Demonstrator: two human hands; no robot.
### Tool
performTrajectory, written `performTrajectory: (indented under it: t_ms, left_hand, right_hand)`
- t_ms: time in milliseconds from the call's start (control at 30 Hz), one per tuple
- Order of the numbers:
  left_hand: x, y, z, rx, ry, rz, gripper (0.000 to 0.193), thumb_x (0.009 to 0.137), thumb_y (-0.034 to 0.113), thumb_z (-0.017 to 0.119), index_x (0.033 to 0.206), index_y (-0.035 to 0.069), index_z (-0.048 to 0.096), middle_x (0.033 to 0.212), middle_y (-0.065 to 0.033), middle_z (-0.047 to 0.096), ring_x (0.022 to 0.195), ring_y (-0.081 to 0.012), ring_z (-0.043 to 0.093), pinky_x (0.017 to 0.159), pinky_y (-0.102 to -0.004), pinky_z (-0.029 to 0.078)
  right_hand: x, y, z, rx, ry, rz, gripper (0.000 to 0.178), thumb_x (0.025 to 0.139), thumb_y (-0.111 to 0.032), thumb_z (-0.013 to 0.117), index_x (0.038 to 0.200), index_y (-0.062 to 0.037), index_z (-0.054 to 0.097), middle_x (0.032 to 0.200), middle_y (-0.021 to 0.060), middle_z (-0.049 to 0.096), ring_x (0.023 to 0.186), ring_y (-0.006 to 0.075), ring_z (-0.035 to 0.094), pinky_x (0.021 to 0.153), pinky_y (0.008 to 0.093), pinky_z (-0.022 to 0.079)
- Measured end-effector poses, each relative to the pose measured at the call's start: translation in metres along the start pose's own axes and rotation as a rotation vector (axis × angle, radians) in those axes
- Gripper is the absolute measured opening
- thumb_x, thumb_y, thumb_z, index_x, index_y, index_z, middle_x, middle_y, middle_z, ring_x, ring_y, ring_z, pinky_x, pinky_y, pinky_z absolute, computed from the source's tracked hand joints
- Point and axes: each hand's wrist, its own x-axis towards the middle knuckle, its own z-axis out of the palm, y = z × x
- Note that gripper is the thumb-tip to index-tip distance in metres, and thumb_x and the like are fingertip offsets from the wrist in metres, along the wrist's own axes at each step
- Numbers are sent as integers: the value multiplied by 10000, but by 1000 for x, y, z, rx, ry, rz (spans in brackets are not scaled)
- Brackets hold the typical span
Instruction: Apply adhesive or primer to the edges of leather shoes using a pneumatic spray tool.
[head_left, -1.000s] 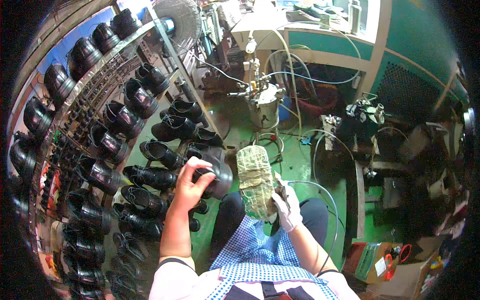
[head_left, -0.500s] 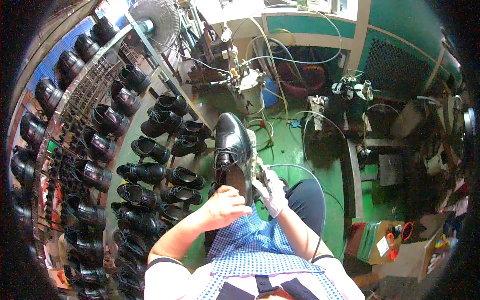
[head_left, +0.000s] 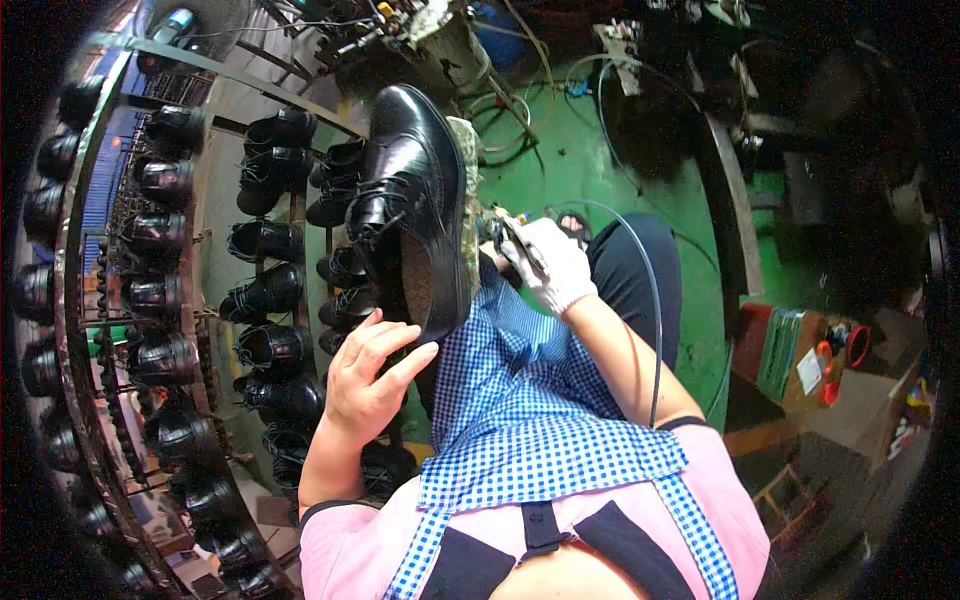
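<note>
In front of me a black lace-up shoe [head_left: 412, 150] points its toe away, with a crusted, speckled support [head_left: 466, 200] showing along its right side. My left hand [head_left: 372, 380] is bare and open. Its fingers are apart at the heel end of the shoe, and I cannot tell whether the fingertips touch it. On the right, my white-gloved right hand [head_left: 556, 265] is closed around a small metal spray gun [head_left: 520, 245]. A thin grey-blue hose [head_left: 652, 290] arcs from the gun toward my right arm. The gun's nozzle is near the support, apart from the shoe.
Racks [head_left: 75, 240] of black shoes [head_left: 270, 240] fill the left side. A metal pot [head_left: 445, 60] with hoses stands beyond the shoe on the green floor [head_left: 560, 140]. At right are a box [head_left: 775, 350] of coloured sheets and red-handled scissors [head_left: 825, 375].
The view has tilted down and turned. My left hand has uncurled at the heel, its fingers now spread. The gloved right hand with the spray gun stands farther from the shoe.
</note>
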Motion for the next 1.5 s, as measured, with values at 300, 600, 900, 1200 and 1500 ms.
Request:
performTrajectory:
  t_ms: [300, 600, 900, 1200, 1500]
  left_hand:
    - [19, 1, -6, 84, -90, 127, 397, 734, 32, 752, 1099, 188, 732, 1204, -14, 601, 1037, -220, 611, 810, -356, 580]
    - [36, 4, -1, 75, -125, 202, 370, 683, 48, 781, 1043, 135, 767, 1158, 11, 620, 969, -183, 608, 686, -307, 539]
    - [40, 6, 2, 101, -122, 225, 386, 685, 42, 766, 1058, 143, 765, 1169, 11, 612, 963, -174, 606, 680, -295, 536]
    - [48, 8, 1, 146, -133, 249, 369, 703, 61, 779, 1056, 169, 767, 1145, 25, 628, 970, -170, 601, 662, -290, 527]
    - [98, 6, -3, 113, -312, 330, 288, 764, 132, 694, 1045, 167, 743, 1223, -21, 662, 1195, -278, 598, 987, -435, 511]
  right_hand:
    - [-34, -5, -39, 789, -198, 427, 318, 955, -358, 597, 1018, -47, 613, 840, 124, 607, 770, 285, 605, 709, 359, 486]
    - [-40, -37, -83, 701, -129, 13, 275, 921, -292, 650, 1063, -56, 646, 831, 141, 605, 751, 330, 611, 678, 387, 491]
    - [-36, -39, -78, 678, -95, -3, 213, 918, -227, 658, 1005, -32, 649, 803, 108, 573, 665, 234, 583, 615, 330, 476]
    - [-44, -37, -88, 623, -94, -30, 222, 899, -241, 690, 949, -28, 647, 742, 103, 554, 631, 263, 571, 586, 337, 464]
    - [-69, -26, -116, 532, -149, -13, 196, 867, -235, 712, 870, -50, 647, 743, 103, 567, 632, 277, 587, 574, 358, 465]
